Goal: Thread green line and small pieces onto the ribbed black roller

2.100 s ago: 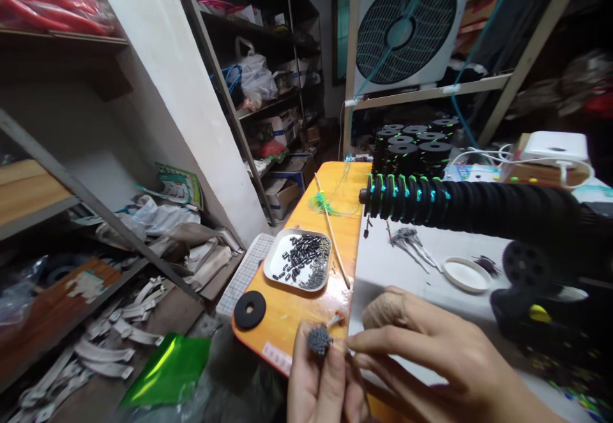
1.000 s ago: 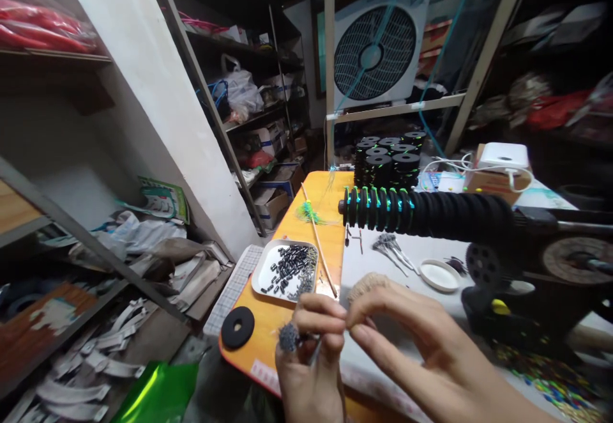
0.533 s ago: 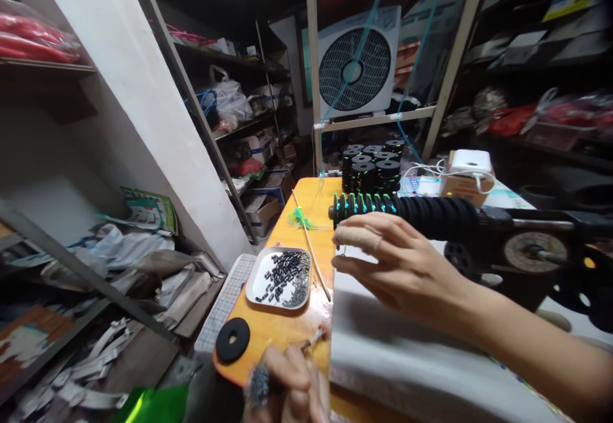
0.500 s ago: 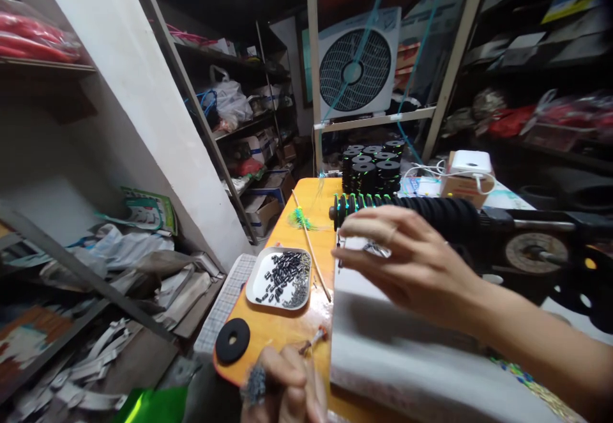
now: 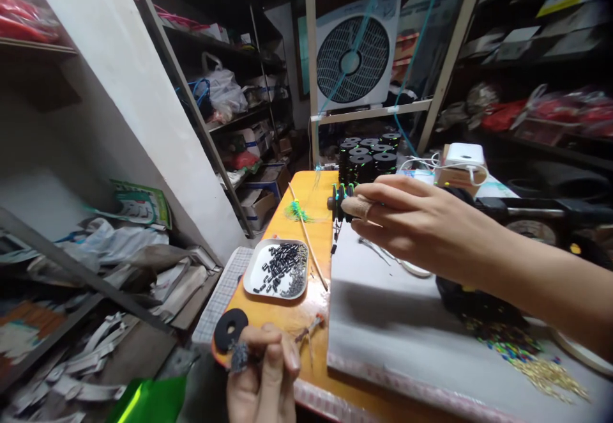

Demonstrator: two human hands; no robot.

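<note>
My right hand point(image 5: 407, 218) reaches across to the end of a row of black foam discs point(image 5: 339, 202) with green line ends on them. Its fingers are bent together over the row, with tape-like wrapping on one finger; what lies between the fingertips is hidden. Small dark pieces point(image 5: 334, 248) hang below the row's end. My left hand point(image 5: 265, 372) is low in the middle, thumb and fingers pressed together, with a grey fuzzy wad point(image 5: 239, 356) at one finger. I cannot make out what it pinches. Near it lies a loose black foam disc point(image 5: 230, 330).
A white tray point(image 5: 249, 279) holds black tubes and small metal bits, beside a thin wooden stick point(image 5: 313, 257). Stacked black rolls point(image 5: 360, 167) stand behind. Gold pieces point(image 5: 550, 375) and coloured beads point(image 5: 507, 346) lie right. A box fan point(image 5: 353, 59) faces the table.
My right hand has moved up and right along the disc row, covering most of it. My left hand has shifted slightly left, staying closed. The view has shifted a little.
</note>
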